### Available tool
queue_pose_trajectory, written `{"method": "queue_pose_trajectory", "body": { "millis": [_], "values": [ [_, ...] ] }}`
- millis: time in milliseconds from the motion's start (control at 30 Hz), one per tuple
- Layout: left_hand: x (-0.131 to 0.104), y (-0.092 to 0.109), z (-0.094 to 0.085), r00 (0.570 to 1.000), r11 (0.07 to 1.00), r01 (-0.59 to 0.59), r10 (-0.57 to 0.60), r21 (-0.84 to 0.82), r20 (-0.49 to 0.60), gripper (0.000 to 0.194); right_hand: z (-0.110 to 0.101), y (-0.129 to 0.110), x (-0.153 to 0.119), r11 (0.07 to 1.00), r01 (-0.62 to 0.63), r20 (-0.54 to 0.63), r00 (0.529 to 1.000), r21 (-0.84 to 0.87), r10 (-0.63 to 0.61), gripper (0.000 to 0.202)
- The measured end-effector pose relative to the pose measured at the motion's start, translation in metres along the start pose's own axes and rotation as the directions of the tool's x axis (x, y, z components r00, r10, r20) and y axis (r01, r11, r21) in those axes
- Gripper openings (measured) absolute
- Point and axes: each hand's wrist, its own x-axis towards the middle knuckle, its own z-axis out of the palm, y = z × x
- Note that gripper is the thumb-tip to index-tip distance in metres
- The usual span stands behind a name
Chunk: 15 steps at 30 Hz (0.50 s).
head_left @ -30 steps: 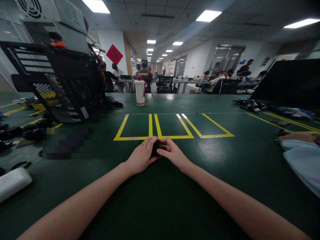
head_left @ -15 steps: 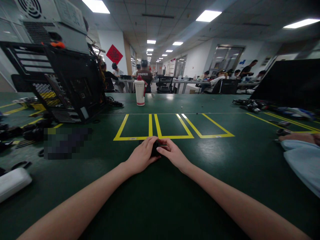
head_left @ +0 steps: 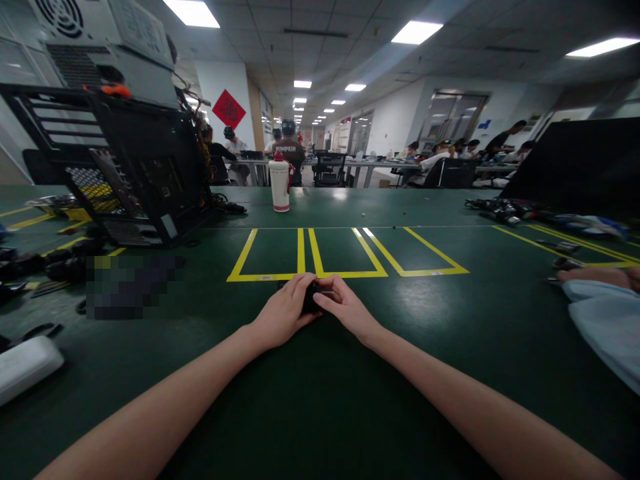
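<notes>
A small black object (head_left: pixel 309 299) rests low over the green table (head_left: pixel 320 400), just in front of the yellow taped frames. Its kind cannot be made out, since fingers cover most of it. My left hand (head_left: pixel 284 308) wraps over it from the left, fingers on top and thumb along the near side. From the right, my right hand (head_left: pixel 347 305) is closed, with the thumb and fingertips pinched at the object's right end. What the right fingertips grip there is too small to name.
A white bottle with a red lid (head_left: pixel 280 183) stands beyond the tape. On the left are a black computer case (head_left: pixel 145 173), cables and a white object (head_left: pixel 30 367). Another person's sleeve (head_left: pixel 600 320) and hand are at the right edge, near a black panel (head_left: pixel 580 160).
My right fingertips have shifted very slightly at the object's right end. My left hand keeps its place. In the background, a standing person leans a little to the right.
</notes>
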Motion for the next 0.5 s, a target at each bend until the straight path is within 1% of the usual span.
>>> {"method": "queue_pose_trajectory", "body": {
  "millis": [133, 400, 500],
  "values": [
    [0.0008, -0.0009, 0.0022, 1.000, 1.000, -0.009, 0.009, 0.020, -0.019, 0.061, -0.0004, 0.0014, 0.0016, 1.000, 0.008, -0.024, 1.000, -0.028, -0.009, 0.017],
    [0.0008, -0.0019, 0.0023, 1.000, 1.000, -0.018, 0.018, 0.007, -0.015, 0.060, -0.0015, 0.0005, 0.0023, 1.000, 0.028, -0.004, 1.000, -0.014, -0.028, 0.026],
    [0.0004, -0.0025, 0.0025, 1.000, 1.000, -0.013, 0.013, 0.001, -0.010, 0.060, -0.0024, -0.0010, 0.0017, 0.999, 0.021, 0.010, 1.000, -0.028, -0.021, 0.026]
  ]
}}
